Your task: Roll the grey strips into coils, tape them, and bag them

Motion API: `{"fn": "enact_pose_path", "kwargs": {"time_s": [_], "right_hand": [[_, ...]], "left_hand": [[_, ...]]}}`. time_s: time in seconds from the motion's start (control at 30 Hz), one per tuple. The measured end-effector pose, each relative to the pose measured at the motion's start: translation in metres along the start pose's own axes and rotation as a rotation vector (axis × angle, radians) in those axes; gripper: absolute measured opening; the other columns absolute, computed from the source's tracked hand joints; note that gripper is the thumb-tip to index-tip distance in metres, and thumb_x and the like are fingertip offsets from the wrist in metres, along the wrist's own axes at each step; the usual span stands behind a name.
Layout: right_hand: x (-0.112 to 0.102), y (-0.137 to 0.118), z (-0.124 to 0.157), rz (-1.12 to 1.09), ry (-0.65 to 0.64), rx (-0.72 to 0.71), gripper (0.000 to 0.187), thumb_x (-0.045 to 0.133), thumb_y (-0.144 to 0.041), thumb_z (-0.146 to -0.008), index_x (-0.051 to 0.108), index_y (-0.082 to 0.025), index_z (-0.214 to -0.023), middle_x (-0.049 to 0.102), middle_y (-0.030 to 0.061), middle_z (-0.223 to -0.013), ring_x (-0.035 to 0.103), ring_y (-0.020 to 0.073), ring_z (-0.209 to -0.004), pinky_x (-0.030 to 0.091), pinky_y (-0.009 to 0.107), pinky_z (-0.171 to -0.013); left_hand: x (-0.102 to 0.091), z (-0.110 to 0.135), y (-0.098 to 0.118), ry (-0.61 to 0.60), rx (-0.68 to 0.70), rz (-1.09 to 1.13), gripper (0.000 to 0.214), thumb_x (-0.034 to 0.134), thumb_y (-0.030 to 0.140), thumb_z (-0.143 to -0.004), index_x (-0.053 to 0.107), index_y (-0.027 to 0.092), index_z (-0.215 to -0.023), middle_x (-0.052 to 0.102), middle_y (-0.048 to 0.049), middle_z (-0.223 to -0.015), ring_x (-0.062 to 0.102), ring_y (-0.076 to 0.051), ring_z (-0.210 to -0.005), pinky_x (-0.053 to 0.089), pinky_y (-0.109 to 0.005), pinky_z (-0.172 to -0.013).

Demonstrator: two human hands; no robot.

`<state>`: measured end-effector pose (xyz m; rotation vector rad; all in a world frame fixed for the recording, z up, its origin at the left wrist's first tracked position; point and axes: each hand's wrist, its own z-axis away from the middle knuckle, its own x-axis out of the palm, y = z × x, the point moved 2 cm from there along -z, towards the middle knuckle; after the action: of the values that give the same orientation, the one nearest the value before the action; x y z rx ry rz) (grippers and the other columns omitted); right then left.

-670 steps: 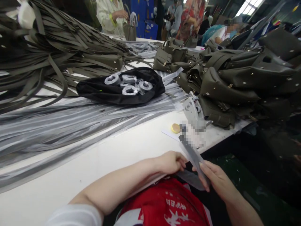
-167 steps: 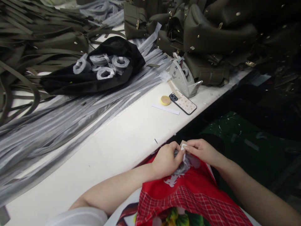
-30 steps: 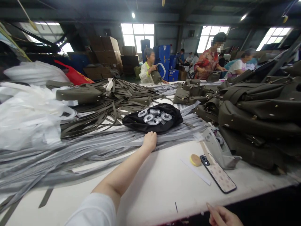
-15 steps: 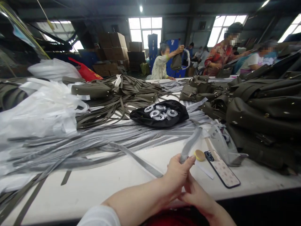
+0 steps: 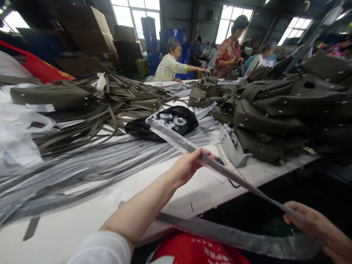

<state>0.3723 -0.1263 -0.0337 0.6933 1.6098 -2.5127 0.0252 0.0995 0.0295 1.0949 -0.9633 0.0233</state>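
A long grey strap in a clear plastic sleeve (image 5: pixel 238 177) stretches between my two hands over the table's front edge. My left hand (image 5: pixel 189 165) is closed around it near one end, and a flat stretch sticks out past the fingers toward the black bag. At the lower right, my right hand (image 5: pixel 313 222) grips the same strap. From there the strap loops back under, across my red apron (image 5: pixel 198 249). Beyond my left hand, the open black bag (image 5: pixel 137 128) holds several white rolled rings (image 5: pixel 180 121). A phone (image 5: pixel 219 160) lies mostly hidden behind the strap.
Sleeved grey straps (image 5: pixel 90 165) cover the left and middle of the white table (image 5: pixel 90 223). Behind them lies a heap of olive straps (image 5: pixel 121 91). Olive bags (image 5: pixel 272 113) are piled at right. Across the table are people, one in a light patterned top (image 5: pixel 166 68).
My hands have moved apart from being together, my right hand going far to the right and drawing the strap taut. The view has turned to the right. A person opposite no longer holds up a bag.
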Motion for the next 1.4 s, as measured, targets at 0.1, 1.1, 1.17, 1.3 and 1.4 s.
{"fn": "enact_pose_path", "kwargs": {"time_s": [0.1, 1.1, 1.17, 1.3, 1.4], "right_hand": [[-0.046, 0.019, -0.005, 0.315, 0.198, 0.132, 0.051, 0.056, -0.073, -0.069, 0.075, -0.028, -0.082, 0.074, 0.0175, -0.088, 0.070, 0.0360, -0.080, 0.055, 0.045, -0.068], [0.167, -0.068, 0.014, 0.116, -0.360, -0.063, 0.045, 0.039, -0.055, -0.095, 0.053, -0.020, -0.071, 0.059, -0.0045, -0.052, 0.046, 0.0081, -0.036, 0.035, 0.021, -0.039], [0.169, -0.069, 0.014, 0.115, -0.348, -0.077, 0.049, 0.034, -0.055, -0.097, 0.053, -0.020, -0.069, 0.060, -0.0031, -0.054, 0.047, 0.0088, -0.036, 0.035, 0.021, -0.039], [0.169, -0.071, 0.012, 0.136, -0.336, -0.092, 0.050, 0.030, -0.055, -0.098, 0.053, -0.020, -0.070, 0.059, -0.0026, -0.054, 0.048, 0.0098, -0.038, 0.037, 0.022, -0.040], [0.168, -0.071, 0.011, 0.181, -0.322, -0.130, 0.048, 0.029, -0.053, -0.099, 0.053, -0.021, -0.074, 0.060, -0.0026, -0.056, 0.050, 0.0104, -0.039, 0.038, 0.022, -0.042]], "left_hand": [[0.008, 0.003, -0.034, -0.115, -0.070, -0.197, 0.041, 0.061, 0.053, -0.085, 0.069, 0.014, -0.097, 0.071, -0.0123, -0.106, 0.064, -0.024, -0.101, 0.045, -0.031, -0.083], [-0.025, 0.005, -0.081, -0.050, -0.279, -0.223, 0.063, 0.062, 0.068, -0.074, 0.072, 0.007, -0.088, 0.073, -0.0141, -0.082, 0.068, -0.021, -0.074, 0.048, -0.037, -0.086], [-0.023, 0.009, -0.088, -0.058, -0.288, -0.227, 0.064, 0.061, 0.069, -0.074, 0.071, 0.007, -0.088, 0.073, -0.0139, -0.081, 0.067, -0.021, -0.074, 0.047, -0.038, -0.086], [-0.026, 0.010, -0.090, -0.069, -0.286, -0.302, 0.066, 0.053, 0.071, -0.079, 0.071, 0.009, -0.093, 0.073, -0.0129, -0.086, 0.066, -0.021, -0.078, 0.045, -0.036, -0.084], [-0.031, 0.007, -0.087, -0.088, -0.326, -0.426, 0.069, 0.040, 0.072, -0.084, 0.071, 0.011, -0.094, 0.073, -0.0115, -0.087, 0.063, -0.021, -0.079, 0.043, -0.034, -0.082]]}}
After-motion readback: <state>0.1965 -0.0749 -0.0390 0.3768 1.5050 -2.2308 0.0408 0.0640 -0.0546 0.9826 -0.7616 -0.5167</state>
